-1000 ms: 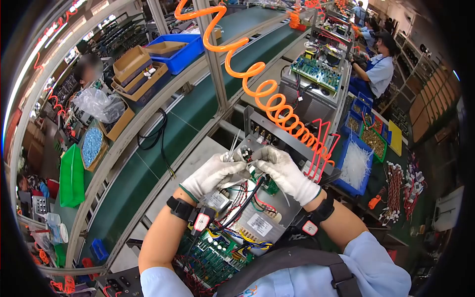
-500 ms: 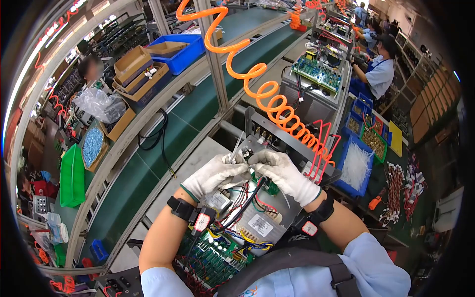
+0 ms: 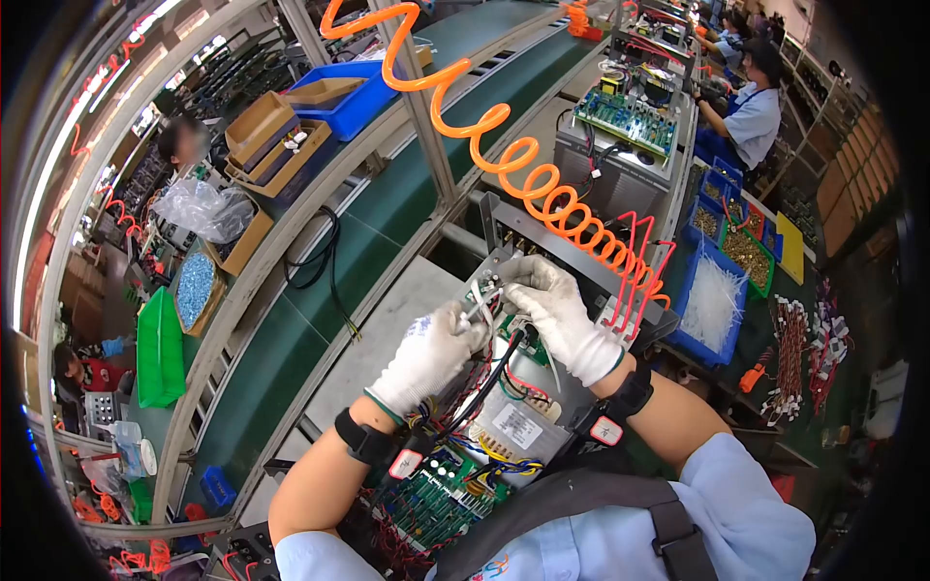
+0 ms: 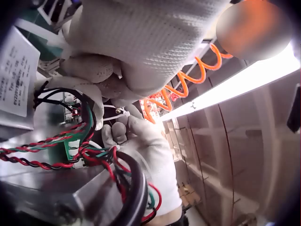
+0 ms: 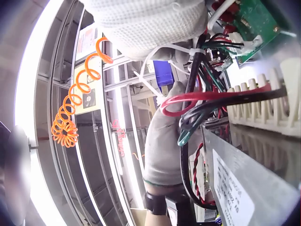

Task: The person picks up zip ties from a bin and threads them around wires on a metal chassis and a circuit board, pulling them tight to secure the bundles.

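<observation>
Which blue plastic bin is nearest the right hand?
Large blue plastic bin of thin white strips; other blue bins lie farther from the white-gloved right hand.

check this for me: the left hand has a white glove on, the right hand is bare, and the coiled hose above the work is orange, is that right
Not quite: the right hand is not bare. It is gloved in white too, as the head view shows. The left hand is gloved as you say, and the coiled hose is orange.

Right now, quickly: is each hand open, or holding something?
Left hand: closed, apparently holding a white strap.
Right hand: closed, apparently pinching a white strap.
</observation>
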`<state>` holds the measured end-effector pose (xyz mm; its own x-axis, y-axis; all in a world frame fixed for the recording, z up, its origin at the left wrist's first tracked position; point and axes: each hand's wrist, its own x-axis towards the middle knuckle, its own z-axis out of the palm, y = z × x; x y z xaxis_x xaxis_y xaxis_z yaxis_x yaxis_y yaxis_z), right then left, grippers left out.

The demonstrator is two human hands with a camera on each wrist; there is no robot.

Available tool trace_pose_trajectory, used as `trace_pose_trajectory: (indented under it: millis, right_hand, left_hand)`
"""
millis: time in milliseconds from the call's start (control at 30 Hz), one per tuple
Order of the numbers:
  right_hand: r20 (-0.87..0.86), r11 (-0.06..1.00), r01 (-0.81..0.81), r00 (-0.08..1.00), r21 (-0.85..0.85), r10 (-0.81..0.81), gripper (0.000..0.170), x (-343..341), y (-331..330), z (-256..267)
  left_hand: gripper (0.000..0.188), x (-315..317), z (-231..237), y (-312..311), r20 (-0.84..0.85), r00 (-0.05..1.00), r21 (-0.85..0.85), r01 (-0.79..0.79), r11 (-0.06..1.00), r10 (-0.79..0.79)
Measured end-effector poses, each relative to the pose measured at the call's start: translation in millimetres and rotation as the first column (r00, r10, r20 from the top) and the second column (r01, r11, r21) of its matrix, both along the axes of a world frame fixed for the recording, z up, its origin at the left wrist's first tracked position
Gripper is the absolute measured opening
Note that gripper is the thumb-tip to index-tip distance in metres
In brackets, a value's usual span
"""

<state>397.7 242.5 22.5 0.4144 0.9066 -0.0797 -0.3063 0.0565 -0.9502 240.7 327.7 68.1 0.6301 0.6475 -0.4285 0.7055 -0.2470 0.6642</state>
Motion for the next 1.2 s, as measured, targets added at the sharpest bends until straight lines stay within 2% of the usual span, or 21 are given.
trace_pose_trajectory:
  millis: [100,133,233,267,367,400,500,600,700,733,833,867,900,967,1000,1033,1100,1133,1167,1200]
  right_hand:
    - [0.041,0.999,-0.007,0.999,0.032,0.006,0.017,-0.3,-1.5,-1.1]
    - [0.055,1.000,-0.004,0.998,0.014,0.003,0.017,-2.4,-1.8,3.6]
    - [0.112,0.997,-0.070,0.991,0.016,0.068,0.018,-2.1,-0.2,3.5]
    - [0.239,0.997,-0.047,0.970,0.057,0.032,0.019,-3.0,3.7,-4.4]
    - [0.325,0.997,-0.077,0.943,0.020,0.066,0.019,-0.1,9.6,-6.6]
    - [0.323,0.995,-0.098,0.941,-0.015,0.097,0.016,1.5,7.5,-3.5]
    - [0.273,0.990,-0.141,0.953,0.022,0.129,0.012,1.9,5.6,8.0]
    - [0.436,0.989,-0.145,0.890,0.001,0.130,0.010,7.4,12.5,7.3]
    - [0.419,0.988,-0.153,0.897,-0.004,0.140,0.010,5.8,11.6,21.8]
    - [0.403,0.984,-0.148,0.910,0.097,0.097,0.010,3.6,17.0,20.3]
    - [0.232,0.967,-0.214,0.956,0.140,0.178,0.016,-3.3,20.0,31.3]
    - [0.309,0.968,-0.219,0.935,0.119,0.174,0.016,-6.0,20.1,36.2]
    - [0.210,0.972,-0.192,0.964,0.135,0.161,0.016,-6.8,19.5,35.3]
    - [0.017,0.978,-0.139,0.990,0.158,0.138,0.016,-7.6,19.6,37.0]
    - [0.075,0.971,-0.092,0.994,0.219,0.077,0.021,-1.3,14.8,43.1]
    - [0.057,0.978,-0.044,0.998,0.202,0.034,0.026,3.6,9.3,55.7]
    - [0.082,0.993,-0.050,0.996,0.111,0.041,0.027,18.2,-3.7,64.3]
    - [0.223,0.995,-0.062,0.974,0.074,0.044,0.028,24.5,-2.8,54.3]
    - [0.472,0.992,-0.120,0.877,0.037,0.088,0.028,29.1,-1.0,44.1]
    - [0.685,0.986,-0.164,0.718,-0.013,0.128,0.027,33.0,0.9,34.8]
  left_hand:
    - [0.037,-14.1,-26.1,-13.3,0.232,0.963,0.405,0.032,0.914,-0.137]
    - [0.058,-16.8,-24.9,-15.8,0.273,0.945,0.437,0.045,0.898,-0.180]
    - [0.072,-19.0,-13.1,-23.4,-0.007,0.975,0.379,0.209,0.901,-0.223]
    - [0.078,-21.0,-21.4,-22.5,0.054,0.950,0.483,0.245,0.841,-0.308]
    - [0.080,-21.7,-21.0,-22.9,-0.024,0.942,0.529,0.296,0.795,-0.335]
    - [0.081,-23.3,-23.2,-24.1,-0.022,0.935,0.570,0.303,0.764,-0.354]
    - [0.082,-23.4,-29.7,-27.4,-0.014,0.938,0.580,0.289,0.762,-0.346]
    - [0.082,-21.0,-24.1,-29.8,-0.029,0.945,0.561,0.286,0.777,-0.327]
    - [0.079,-21.2,-24.9,-28.9,-0.050,0.946,0.558,0.293,0.777,-0.320]
    - [0.077,-21.9,-25.2,-28.4,-0.058,0.945,0.553,0.300,0.777,-0.323]
    - [0.071,-21.7,-25.8,-27.2,-0.120,0.935,0.552,0.341,0.761,-0.333]
    - [0.070,-19.9,-25.4,-26.4,-0.162,0.928,0.559,0.367,0.744,-0.336]
    - [0.068,-19.2,-25.3,-25.6,-0.205,0.919,0.565,0.393,0.726,-0.338]
    - [0.055,-22.8,-27.4,-20.7,-0.156,0.915,0.554,0.392,0.735,-0.371]
    - [0.050,-23.7,-27.2,-18.3,-0.127,0.915,0.552,0.386,0.739,-0.383]
    - [0.043,-23.6,-21.8,-18.4,-0.046,0.947,0.524,0.294,0.800,-0.319]
    - [0.032,-24.6,-7.1,-19.2,0.100,0.979,0.437,0.119,0.892,-0.179]
    - [0.027,-26.4,-9.4,-13.6,0.223,0.962,0.521,0.018,0.853,-0.156]
    - [0.027,-24.8,-13.2,-2.2,0.296,0.939,0.605,-0.042,0.795,-0.176]
    - [0.029,-23.2,-13.1,3.6,0.202,0.970,0.546,0.002,0.838,-0.133]
